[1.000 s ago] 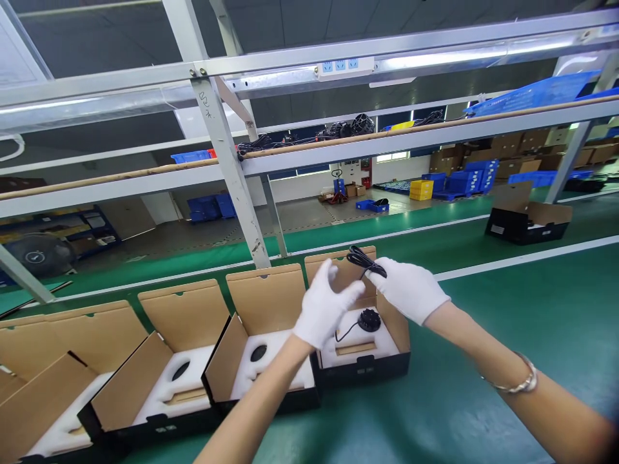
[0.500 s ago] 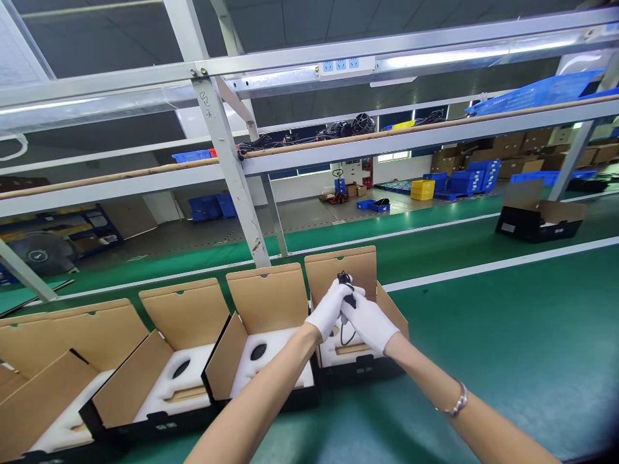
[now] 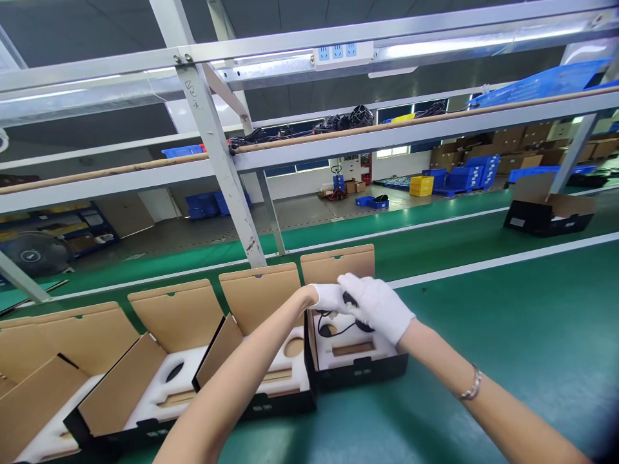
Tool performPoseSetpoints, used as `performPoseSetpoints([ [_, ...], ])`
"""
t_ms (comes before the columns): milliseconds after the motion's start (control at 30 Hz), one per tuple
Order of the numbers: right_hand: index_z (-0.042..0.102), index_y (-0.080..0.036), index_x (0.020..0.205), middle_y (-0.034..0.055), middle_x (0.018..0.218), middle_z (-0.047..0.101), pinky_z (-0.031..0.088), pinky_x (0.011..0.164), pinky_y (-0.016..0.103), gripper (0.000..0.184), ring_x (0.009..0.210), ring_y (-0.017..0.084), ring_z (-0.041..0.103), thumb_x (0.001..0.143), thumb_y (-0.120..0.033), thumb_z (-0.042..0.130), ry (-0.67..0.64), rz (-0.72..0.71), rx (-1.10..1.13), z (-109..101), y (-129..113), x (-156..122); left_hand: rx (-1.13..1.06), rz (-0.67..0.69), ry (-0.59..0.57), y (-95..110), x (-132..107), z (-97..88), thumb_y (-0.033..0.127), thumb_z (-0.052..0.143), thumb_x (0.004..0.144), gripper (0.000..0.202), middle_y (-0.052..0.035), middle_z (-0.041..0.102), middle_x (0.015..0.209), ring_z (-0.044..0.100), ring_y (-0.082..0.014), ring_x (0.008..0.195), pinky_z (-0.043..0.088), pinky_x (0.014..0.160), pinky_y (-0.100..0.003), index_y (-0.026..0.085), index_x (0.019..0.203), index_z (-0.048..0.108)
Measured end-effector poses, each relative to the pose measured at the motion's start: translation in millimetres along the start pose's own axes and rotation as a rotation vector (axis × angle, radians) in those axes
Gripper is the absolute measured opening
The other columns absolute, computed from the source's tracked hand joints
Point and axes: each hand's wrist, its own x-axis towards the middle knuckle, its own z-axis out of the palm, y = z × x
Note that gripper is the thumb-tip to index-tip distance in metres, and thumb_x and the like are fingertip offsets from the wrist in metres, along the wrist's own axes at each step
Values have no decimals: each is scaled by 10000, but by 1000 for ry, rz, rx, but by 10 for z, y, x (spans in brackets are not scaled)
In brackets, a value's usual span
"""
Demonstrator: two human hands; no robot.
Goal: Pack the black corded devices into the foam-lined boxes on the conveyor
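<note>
Both gloved hands meet over the rightmost open box (image 3: 358,374) on the green belt (image 3: 507,335). Right hand (image 3: 380,306) closes round a black cable (image 3: 338,330). Left hand (image 3: 329,298) touches it; its grip can't be made out.

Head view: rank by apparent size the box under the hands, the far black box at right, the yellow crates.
1. Box under the hands
2. Far black box
3. Yellow crates
Distance from the camera exaggerates these gaps.

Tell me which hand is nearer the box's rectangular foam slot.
Right. The right hand is over the foam insert, just above and right of the slot. The left hand is at the box's back left, farther off.
</note>
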Motion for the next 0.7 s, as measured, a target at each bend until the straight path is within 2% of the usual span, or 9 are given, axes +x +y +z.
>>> performPoseSetpoints([
  [33, 466, -165, 1393, 132, 1144, 675, 459, 752, 353, 507, 914, 266, 641, 935, -360, 561, -75, -16, -1, 57, -35, 22, 57, -20, -34, -30, 37, 5, 410, 614, 931, 274, -5, 619, 829, 576, -113, 653, 525, 588, -249, 136, 944, 622],
  [100, 423, -122, 1436, 148, 1073, 704, 475, 752, 364, 536, 924, 289, 665, 946, -301, 543, -198, 41, 20, 185, -106, 78, 171, -56, -91, -81, 107, 9, 406, 609, 934, 269, -17, 633, 880, 598, -128, 702, 546, 625, -264, 140, 967, 630],
  [200, 554, -105, 1306, 153, 1043, 728, 503, 756, 343, 364, 943, 281, 698, 979, -248, 477, -288, 137, 65, 351, -176, 171, 329, -95, -122, -130, 164, -8, 393, 627, 923, 264, -21, 640, 909, 615, -149, 747, 564, 668, -288, 133, 969, 641],
  [267, 643, -126, 1170, 146, 1063, 734, 517, 775, 322, 271, 971, 263, 705, 989, -228, 468, -329, 165, 81, 444, -206, 229, 432, -114, -106, -124, 145, -5, 389, 632, 918, 262, -26, 647, 932, 625, -166, 789, 576, 722, -317, 132, 963, 651],
  [333, 674, -132, 1112, 128, 1063, 738, 536, 801, 331, 238, 969, 239, 709, 992, -213, 486, -394, 206, 79, 546, -238, 280, 549, -145, -72, -79, 78, 46, 377, 641, 914, 241, -40, 658, 984, 640, -184, 863, 577, 796, -355, 147, 986, 655],
  [467, 677, -122, 1051, 76, 1054, 718, 563, 874, 398, 214, 963, 190, 689, 948, -301, 623, -528, 254, 50, 728, -300, 377, 816, -254, 41, 34, -125, 316, 325, 684, 885, 346, -122, 599, 1236, 580, -277, 1155, 502, 998, -513, 136, 1164, 603],
  [533, 682, -122, 1017, 70, 1041, 716, 561, 881, 399, 204, 963, 188, 686, 929, -304, 651, -551, 245, 44, 709, -295, 411, 892, -275, 6, 45, -199, 464, 310, 696, 875, 368, -131, 578, 1284, 555, -294, 1200, 476, 1033, -540, 133, 1183, 600],
  [600, 694, -109, 974, 102, 1003, 732, 558, 848, 390, 170, 947, 218, 698, 930, -261, 634, -532, 232, 44, 573, -257, 395, 921, -270, -88, 29, -228, 551, 303, 715, 862, 339, -112, 610, 1244, 585, -274, 1161, 499, 1013, -512, 144, 1146, 622],
  [700, 694, -113, 1009, 155, 1025, 734, 533, 826, 394, 231, 996, 284, 695, 969, -257, 517, -412, 210, 44, 255, -197, 181, 938, -239, -167, 27, -215, 519, 309, 718, 863, 287, -94, 648, 1163, 623, -246, 1089, 532, 968, -471, 147, 1088, 643],
])
